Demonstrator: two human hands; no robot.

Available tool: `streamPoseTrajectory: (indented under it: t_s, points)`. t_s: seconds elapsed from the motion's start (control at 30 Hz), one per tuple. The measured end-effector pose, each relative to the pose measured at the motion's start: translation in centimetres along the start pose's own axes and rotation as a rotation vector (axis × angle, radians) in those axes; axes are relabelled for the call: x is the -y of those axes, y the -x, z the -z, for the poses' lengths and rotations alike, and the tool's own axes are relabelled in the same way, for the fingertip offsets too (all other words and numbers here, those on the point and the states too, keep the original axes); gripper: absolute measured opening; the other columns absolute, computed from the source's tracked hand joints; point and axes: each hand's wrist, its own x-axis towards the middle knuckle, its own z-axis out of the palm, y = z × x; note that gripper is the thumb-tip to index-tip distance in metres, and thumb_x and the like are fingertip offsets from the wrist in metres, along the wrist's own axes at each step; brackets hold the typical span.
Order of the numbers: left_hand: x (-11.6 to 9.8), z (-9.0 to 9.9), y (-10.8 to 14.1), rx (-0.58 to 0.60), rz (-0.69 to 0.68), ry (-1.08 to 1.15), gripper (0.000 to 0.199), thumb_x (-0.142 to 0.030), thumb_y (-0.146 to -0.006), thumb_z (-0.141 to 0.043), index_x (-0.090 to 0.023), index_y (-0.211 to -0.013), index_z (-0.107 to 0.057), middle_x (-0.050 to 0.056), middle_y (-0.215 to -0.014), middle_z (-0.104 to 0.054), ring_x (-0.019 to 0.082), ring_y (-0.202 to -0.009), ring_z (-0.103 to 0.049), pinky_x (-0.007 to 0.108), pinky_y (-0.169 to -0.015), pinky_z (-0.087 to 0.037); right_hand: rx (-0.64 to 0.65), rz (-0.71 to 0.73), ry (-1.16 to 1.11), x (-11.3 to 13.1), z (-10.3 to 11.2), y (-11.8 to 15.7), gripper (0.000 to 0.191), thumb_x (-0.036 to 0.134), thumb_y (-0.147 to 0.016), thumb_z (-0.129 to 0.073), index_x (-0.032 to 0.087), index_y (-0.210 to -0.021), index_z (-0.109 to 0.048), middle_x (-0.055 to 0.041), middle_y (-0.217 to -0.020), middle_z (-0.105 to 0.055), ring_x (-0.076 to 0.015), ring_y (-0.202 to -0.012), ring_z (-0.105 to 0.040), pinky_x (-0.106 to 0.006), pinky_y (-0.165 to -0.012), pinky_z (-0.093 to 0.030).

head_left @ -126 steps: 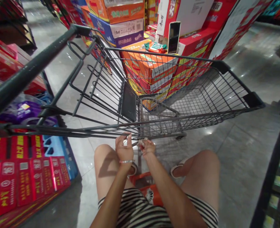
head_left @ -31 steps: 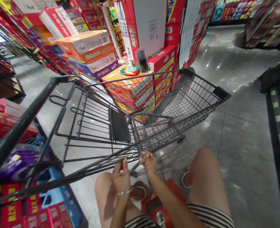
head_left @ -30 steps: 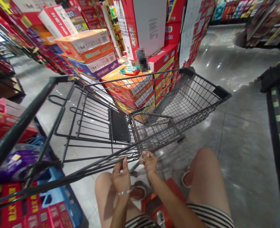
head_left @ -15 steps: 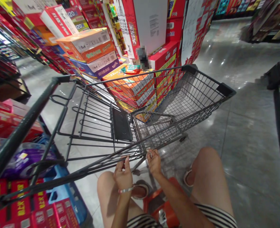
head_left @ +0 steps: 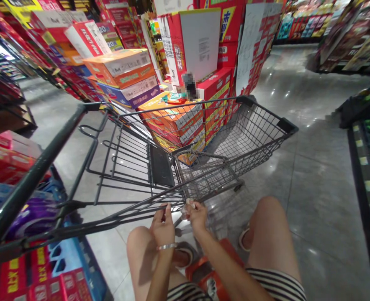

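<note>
Work judged under way at the near side rail of the shopping cart (head_left: 161, 165), directly in front of both hands. Right hand (head_left: 199, 216) pinches a crumpled pale scrap (head_left: 188, 206) close to the rail; left hand (head_left: 163, 225) has curled fingers, thumb raised, grip unclear. Portions done and left: cannot be separated, as no change shows along the rail. Legible writing: "上火" on red packs (head_left: 42, 265) left of the hands; "20" on boxes (head_left: 114, 43) beyond, leftward. Other lettering too slanted or small; no brand confirmed.
</note>
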Motion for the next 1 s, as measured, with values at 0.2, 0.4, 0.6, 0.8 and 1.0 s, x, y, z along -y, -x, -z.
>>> streamPoseTrajectory:
  t_s: [0.2,0.4,0.6,0.8,1.0]
  points:
    - [0.0,0.1,0.0,0.044,0.003,0.02,0.041,-0.056,-0.075,-0.052,-0.019,-0.08,-0.068,0.006,-0.075,-0.069,0.019,-0.071,-0.062,0.031,-0.071,-0.049,-0.037,-0.176,-0.125,2.2,-1.7,2.6,0.041,0.043,-0.043,-0.079,0.014,-0.068,-0.064,0.0025,-0.049,-0.059,-0.009,-0.037,-0.048,-0.019,-0.032,-0.034]
    - [0.2,0.0,0.4,0.045,0.025,0.034,0.041,-0.055,-0.075,-0.051,-0.018,-0.083,-0.067,0.007,-0.079,-0.07,0.02,-0.073,-0.063,0.032,-0.07,-0.049,-0.016,-0.241,-0.154,3.3,-2.0,3.2,0.035,0.035,-0.044,-0.078,0.014,-0.07,-0.067,0.0027,-0.048,-0.06,-0.0082,-0.035,-0.045,-0.019,-0.031,-0.031]
    - [0.3,-0.1,0.6,0.037,0.031,0.022,0.042,-0.053,-0.075,-0.048,-0.017,-0.086,-0.067,0.011,-0.093,-0.071,0.023,-0.084,-0.065,0.034,-0.075,-0.05,0.088,-0.386,-0.178,4.7,-0.9,2.9,0.028,0.029,-0.041,-0.079,0.014,-0.061,-0.064,0.0008,-0.05,-0.061,-0.0073,-0.037,-0.045,-0.018,-0.031,-0.03]
    - [0.0,0.1,0.6,0.029,0.038,-0.055,0.048,-0.061,-0.072,-0.05,-0.017,-0.079,-0.07,0.006,-0.068,-0.067,0.019,-0.062,-0.059,0.032,-0.062,-0.047,0.11,-0.054,0.073,5.8,1.5,2.6,0.033,0.04,-0.058,-0.072,0.015,-0.078,-0.068,0.0006,-0.059,-0.061,-0.0107,-0.047,-0.051,-0.021,-0.041,-0.04]
    - [-0.4,-0.2,0.6,0.009,0.017,-0.109,0.054,-0.064,-0.072,-0.049,-0.017,-0.087,-0.071,0.001,-0.058,-0.06,0.015,-0.049,-0.05,0.029,-0.053,-0.04,0.109,0.587,0.418,6.0,1.9,1.5,0.011,0.024,-0.077,-0.057,0.018,-0.083,-0.065,-0.0043,-0.085,-0.062,-0.016,-0.08,-0.059,-0.029,-0.074,-0.048]
